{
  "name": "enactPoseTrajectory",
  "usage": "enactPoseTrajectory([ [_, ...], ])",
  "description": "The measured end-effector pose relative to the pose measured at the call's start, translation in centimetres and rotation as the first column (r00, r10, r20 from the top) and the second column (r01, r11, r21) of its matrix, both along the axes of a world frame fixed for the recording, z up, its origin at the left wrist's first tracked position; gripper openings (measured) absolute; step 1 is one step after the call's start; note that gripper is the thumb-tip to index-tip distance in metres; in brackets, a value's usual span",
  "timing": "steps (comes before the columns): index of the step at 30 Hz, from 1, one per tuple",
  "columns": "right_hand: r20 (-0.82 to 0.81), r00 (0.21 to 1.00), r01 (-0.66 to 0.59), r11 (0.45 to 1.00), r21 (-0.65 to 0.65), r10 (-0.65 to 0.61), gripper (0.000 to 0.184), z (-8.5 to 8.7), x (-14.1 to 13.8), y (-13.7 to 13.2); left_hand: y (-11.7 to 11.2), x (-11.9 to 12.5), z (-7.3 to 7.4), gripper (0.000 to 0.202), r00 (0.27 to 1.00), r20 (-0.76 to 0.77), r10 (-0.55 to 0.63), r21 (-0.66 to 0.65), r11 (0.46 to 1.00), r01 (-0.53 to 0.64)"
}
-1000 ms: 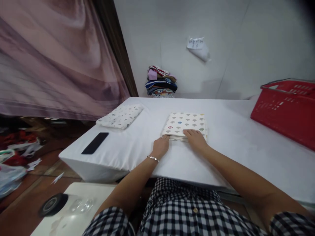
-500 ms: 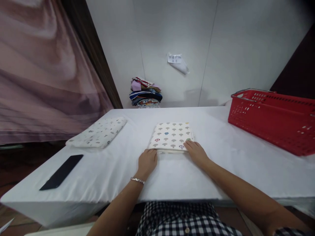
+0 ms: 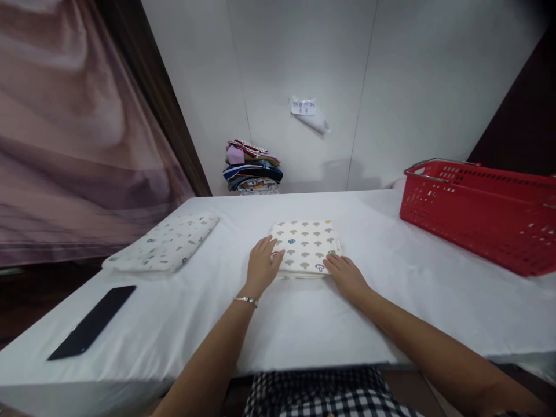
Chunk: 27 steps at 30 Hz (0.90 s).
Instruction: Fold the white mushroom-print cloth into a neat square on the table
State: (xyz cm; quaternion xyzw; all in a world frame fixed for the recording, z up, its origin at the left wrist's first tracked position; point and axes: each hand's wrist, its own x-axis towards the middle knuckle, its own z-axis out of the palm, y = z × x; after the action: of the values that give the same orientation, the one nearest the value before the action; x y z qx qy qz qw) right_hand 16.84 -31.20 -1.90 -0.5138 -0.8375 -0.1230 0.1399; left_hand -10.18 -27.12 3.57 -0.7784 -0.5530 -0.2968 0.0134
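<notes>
A folded cream cloth with a mushroom print [image 3: 307, 248] lies in the middle of the white table [image 3: 391, 301]. My left hand [image 3: 263, 265], with a thin bracelet at the wrist, rests flat on the cloth's near left corner, fingers stretched out. My right hand [image 3: 346, 273] lies flat at the cloth's near right corner, fingertips touching its edge. Neither hand holds anything.
A second folded printed cloth [image 3: 165, 249] lies at the table's left. A black phone [image 3: 92, 321] sits near the front left corner. A red plastic basket [image 3: 478, 208] stands at the right. A stack of folded clothes [image 3: 252, 168] is against the back wall.
My left hand has slid up from the cloth's near edge onto its left corner. The right hand stays at the near right corner. The view has shifted slightly.
</notes>
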Motion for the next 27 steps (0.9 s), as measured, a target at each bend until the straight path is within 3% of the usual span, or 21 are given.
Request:
enactPoseTrajectory([
  [4,-0.076,0.997,-0.014,0.995,-0.102,0.006,0.056,0.6,0.3,-0.9,1.8,0.6,-2.1,0.050,0.996,-0.087,-0.018,-0.209,0.978,-0.001],
  [7,-0.248,0.969,-0.059,0.977,-0.203,0.007,0.048,1.5,1.1,-1.0,2.1,0.5,-3.8,0.048,0.996,-0.084,-0.015,-0.203,0.979,-0.002],
  [9,-0.421,0.902,-0.012,0.971,-0.240,-0.093,0.040,2.2,1.8,0.1,2.1,0.4,-4.3,0.048,0.997,-0.076,-0.011,-0.187,0.982,-0.004],
  [12,-0.576,0.759,0.173,0.946,-0.273,-0.305,0.036,3.5,2.6,3.7,2.1,0.3,-4.5,0.049,0.998,-0.069,-0.009,-0.187,0.982,-0.004],
  [16,-0.438,0.707,0.392,0.823,-0.412,-0.556,0.040,4.9,2.9,9.7,2.0,0.4,-4.2,0.050,0.997,-0.072,-0.009,-0.206,0.979,-0.006],
  [19,-0.332,0.700,0.454,0.753,-0.477,-0.632,0.044,5.3,2.4,12.7,1.9,0.4,-4.0,0.051,0.997,-0.074,-0.013,-0.222,0.975,-0.004],
  [27,-0.289,0.713,0.481,0.745,-0.463,-0.639,0.038,3.2,1.1,14.5,1.9,0.3,-4.3,0.048,0.999,-0.053,-0.011,-0.211,0.978,-0.001],
])
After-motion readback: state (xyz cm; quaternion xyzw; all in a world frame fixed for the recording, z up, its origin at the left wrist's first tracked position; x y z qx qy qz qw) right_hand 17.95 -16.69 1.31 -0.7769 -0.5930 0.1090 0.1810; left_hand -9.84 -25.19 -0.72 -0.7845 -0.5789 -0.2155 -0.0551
